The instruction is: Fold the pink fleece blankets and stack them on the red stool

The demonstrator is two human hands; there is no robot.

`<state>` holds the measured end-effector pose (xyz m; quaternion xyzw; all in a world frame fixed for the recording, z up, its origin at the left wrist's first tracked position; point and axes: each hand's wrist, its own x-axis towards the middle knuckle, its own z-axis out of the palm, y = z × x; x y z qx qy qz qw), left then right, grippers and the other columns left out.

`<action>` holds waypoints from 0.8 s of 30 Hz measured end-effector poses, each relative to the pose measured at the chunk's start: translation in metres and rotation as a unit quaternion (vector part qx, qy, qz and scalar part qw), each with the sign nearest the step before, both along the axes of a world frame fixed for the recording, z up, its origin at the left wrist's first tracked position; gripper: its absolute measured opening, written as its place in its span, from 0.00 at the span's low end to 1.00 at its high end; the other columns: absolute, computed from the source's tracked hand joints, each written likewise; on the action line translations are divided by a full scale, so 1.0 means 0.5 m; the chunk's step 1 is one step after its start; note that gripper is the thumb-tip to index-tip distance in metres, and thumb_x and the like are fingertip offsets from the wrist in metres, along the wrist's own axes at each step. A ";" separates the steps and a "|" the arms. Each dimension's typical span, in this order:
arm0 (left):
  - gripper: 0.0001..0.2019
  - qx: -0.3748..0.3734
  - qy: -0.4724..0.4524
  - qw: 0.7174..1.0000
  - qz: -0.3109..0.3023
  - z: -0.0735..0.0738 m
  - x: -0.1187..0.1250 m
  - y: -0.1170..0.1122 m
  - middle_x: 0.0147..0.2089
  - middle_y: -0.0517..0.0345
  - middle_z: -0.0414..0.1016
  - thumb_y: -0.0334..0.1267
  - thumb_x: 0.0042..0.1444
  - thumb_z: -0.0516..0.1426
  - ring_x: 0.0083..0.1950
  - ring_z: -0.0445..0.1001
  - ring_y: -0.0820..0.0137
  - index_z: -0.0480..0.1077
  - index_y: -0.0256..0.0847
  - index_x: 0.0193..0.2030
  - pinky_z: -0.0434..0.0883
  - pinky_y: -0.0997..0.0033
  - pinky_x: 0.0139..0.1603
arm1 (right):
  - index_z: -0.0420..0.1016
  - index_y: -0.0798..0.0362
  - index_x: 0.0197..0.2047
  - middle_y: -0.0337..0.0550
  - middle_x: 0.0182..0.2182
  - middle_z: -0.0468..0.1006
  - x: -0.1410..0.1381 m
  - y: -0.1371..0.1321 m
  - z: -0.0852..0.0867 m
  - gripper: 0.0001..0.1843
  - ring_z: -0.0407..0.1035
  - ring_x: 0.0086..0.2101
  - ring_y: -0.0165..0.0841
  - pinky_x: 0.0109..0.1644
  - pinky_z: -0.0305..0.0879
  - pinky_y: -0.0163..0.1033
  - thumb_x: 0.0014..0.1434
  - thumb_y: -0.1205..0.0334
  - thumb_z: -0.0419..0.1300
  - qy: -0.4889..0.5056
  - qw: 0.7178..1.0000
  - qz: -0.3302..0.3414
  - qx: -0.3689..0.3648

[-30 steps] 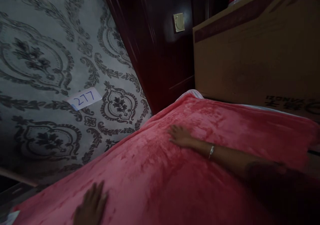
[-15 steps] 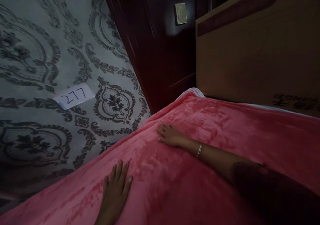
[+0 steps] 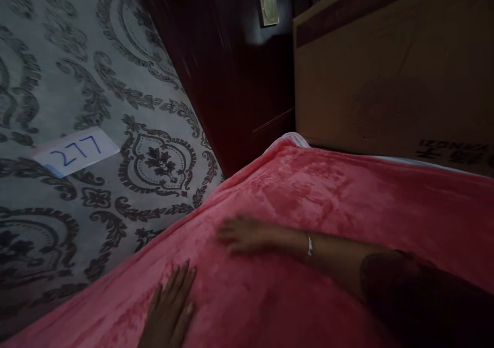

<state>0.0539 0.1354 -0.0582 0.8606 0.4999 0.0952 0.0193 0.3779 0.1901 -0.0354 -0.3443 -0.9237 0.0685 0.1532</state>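
A plush pinkish-red blanket is spread across the lower part of the view, with a pale edging at its far corner. My left hand lies flat on it at the bottom left, fingers stretched out and holding nothing. Farther up and to the right, my right hand is over the blanket, palm down and blurred by motion. Its fingers appear extended, with nothing visible in them. A thin bracelet circles the right wrist.
Patterned grey wallpaper with a paper label reading 277 borders the blanket on the left. Behind stands dark red wooden panelling with a gold-coloured plate. A large cardboard box is at the back right.
My right hand has swept left and nearer to me over the blanket. My left hand stays flat, slightly lower in the picture. The view has shifted a little.
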 end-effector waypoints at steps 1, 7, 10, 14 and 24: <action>0.26 0.003 0.008 1.000 0.007 -0.001 0.002 0.001 0.74 0.67 0.51 0.44 0.68 0.40 0.76 0.46 0.65 0.51 0.56 0.73 0.41 0.47 0.75 | 0.62 0.47 0.69 0.52 0.67 0.60 0.061 0.042 0.000 0.29 0.51 0.66 0.48 0.67 0.45 0.62 0.68 0.47 0.51 -0.009 0.998 -0.067 -0.009; 0.27 -0.015 0.026 0.999 0.018 -0.020 -0.003 0.013 0.72 0.68 0.57 0.45 0.67 0.44 0.76 0.46 0.66 0.49 0.60 0.73 0.45 0.48 0.75 | 0.51 0.46 0.74 0.46 0.72 0.47 0.445 0.125 -0.012 0.33 0.40 0.70 0.49 0.69 0.40 0.64 0.70 0.45 0.41 -0.067 0.879 -0.465 -0.086; 0.27 -0.009 0.028 0.999 0.018 -0.023 -0.005 0.013 0.73 0.68 0.55 0.45 0.68 0.43 0.76 0.45 0.66 0.49 0.60 0.73 0.44 0.48 0.75 | 0.50 0.46 0.74 0.46 0.73 0.46 0.593 0.073 -0.041 0.35 0.40 0.69 0.53 0.67 0.41 0.68 0.69 0.42 0.37 -0.050 0.811 -0.576 -0.091; 0.27 0.004 0.030 1.000 0.009 -0.015 0.003 0.009 0.74 0.67 0.53 0.44 0.68 0.42 0.76 0.44 0.67 0.49 0.57 0.73 0.43 0.49 0.75 | 0.52 0.48 0.74 0.48 0.72 0.48 0.726 -0.021 -0.091 0.38 0.45 0.68 0.53 0.68 0.46 0.65 0.68 0.40 0.35 -0.016 0.750 -0.656 -0.084; 0.28 -0.022 0.062 0.997 0.040 0.018 0.034 0.014 0.75 0.60 0.48 0.44 0.67 0.40 0.76 0.43 0.64 0.55 0.44 0.72 0.43 0.48 0.74 | 0.54 0.44 0.73 0.51 0.72 0.50 0.585 -0.147 -0.088 0.34 0.44 0.69 0.52 0.64 0.50 0.68 0.68 0.44 0.36 -0.025 0.750 -0.660 -0.042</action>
